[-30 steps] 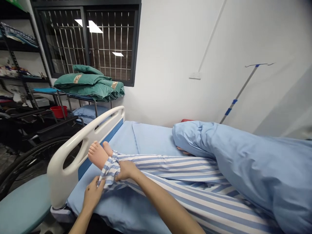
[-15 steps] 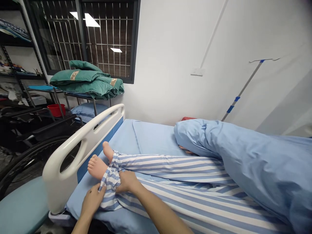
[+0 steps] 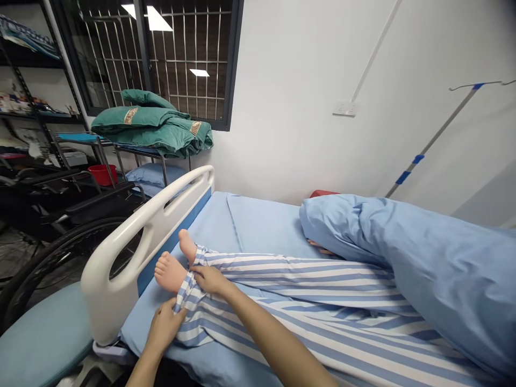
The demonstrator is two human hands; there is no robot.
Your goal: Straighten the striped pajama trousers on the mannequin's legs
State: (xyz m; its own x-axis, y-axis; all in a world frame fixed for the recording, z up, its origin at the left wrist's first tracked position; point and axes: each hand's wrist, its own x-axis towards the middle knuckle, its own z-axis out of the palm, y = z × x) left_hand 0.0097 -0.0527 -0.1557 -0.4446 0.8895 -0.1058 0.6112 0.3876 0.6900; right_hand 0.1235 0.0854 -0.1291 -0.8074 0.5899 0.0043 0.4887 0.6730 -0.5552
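Striped blue-and-white trousers [image 3: 290, 274] cover two legs lying on the bed, with two smooth, doll-like bare feet [image 3: 170, 271] sticking out of the cuffs toward the footboard. My left hand [image 3: 166, 321] pinches the near trouser leg's cuff at its lower edge, thumb and fingers closed on the fabric. On the upper side of the same cuff, by the ankle, my right hand [image 3: 210, 279] grips the cloth; some of its fingertips are hidden. A light blue quilt [image 3: 403, 242] is bunched over the upper part of the legs, with fingertips showing under its edge.
The white footboard [image 3: 121, 236] rises left of the feet. Beyond it stand a wheelchair [image 3: 68, 209], a teal stool seat [image 3: 48, 322] and a red bucket [image 3: 102, 174]. Green folded bedding [image 3: 153, 126] lies beneath the window. An IV pole [image 3: 431, 142] leans into view at right.
My right hand has shifted along the cuff toward the ankle and the foot. My left hand keeps its hold on the cuff's lower edge. The view has turned slightly left.
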